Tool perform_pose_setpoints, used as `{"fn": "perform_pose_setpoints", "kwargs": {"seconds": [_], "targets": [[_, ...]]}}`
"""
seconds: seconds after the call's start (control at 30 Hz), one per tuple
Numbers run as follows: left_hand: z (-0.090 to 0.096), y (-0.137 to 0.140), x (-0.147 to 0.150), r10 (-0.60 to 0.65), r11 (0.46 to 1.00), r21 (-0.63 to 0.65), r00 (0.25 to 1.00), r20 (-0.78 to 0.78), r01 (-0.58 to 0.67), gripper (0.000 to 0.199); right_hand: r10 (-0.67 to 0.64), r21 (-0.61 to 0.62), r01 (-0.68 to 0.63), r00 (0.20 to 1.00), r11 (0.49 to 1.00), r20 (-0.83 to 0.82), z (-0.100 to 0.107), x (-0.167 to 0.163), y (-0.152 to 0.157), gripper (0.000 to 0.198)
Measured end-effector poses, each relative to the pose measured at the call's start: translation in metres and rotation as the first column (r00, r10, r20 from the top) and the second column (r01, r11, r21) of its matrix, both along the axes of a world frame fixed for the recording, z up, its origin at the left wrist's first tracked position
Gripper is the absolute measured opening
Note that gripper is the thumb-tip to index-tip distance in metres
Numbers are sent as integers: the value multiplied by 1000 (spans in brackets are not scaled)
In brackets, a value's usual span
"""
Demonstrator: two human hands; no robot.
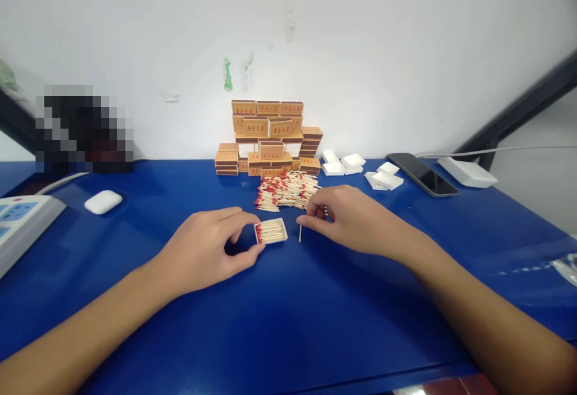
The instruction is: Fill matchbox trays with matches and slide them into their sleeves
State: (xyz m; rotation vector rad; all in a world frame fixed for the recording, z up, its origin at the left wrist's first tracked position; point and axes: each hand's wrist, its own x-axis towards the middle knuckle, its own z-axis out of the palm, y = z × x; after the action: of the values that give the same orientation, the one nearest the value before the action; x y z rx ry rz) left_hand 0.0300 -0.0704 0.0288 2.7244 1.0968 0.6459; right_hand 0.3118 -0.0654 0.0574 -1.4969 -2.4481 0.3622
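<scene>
My left hand [216,241] grips a small white matchbox tray [285,231] by its left end, thumb and finger on opposite sides. Red-tipped matches lie side by side in it, heads to the left. Just right of the tray, my right hand [342,214] pinches a single match [300,234], which points down with its bare end showing; its head is hidden by the fingers. Behind both hands is a heap of loose matches [288,190] with red heads, close to the right fingers.
Yellow-brown matchboxes [269,150] are stacked against the wall behind the heap. To their right lie white empty trays [342,164], a phone [421,174] and a white box [467,172]. A white earbud case [103,202] and a power strip [27,226] sit at the left of the blue table [261,335].
</scene>
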Motion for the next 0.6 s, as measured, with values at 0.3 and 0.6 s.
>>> {"fn": "perform_pose_setpoints", "kwargs": {"seconds": [0.3, 0.6], "targets": [[0, 0, 1, -4, 999, -34, 1000, -19, 3, 25, 4, -95, 0, 999, 995, 40, -9, -8, -11, 11], [0, -3, 2, -32, 995, -94, 999, -32, 29, 25, 140, 13, -140, 990, 990, -13, -8, -14, -13, 10]]}}
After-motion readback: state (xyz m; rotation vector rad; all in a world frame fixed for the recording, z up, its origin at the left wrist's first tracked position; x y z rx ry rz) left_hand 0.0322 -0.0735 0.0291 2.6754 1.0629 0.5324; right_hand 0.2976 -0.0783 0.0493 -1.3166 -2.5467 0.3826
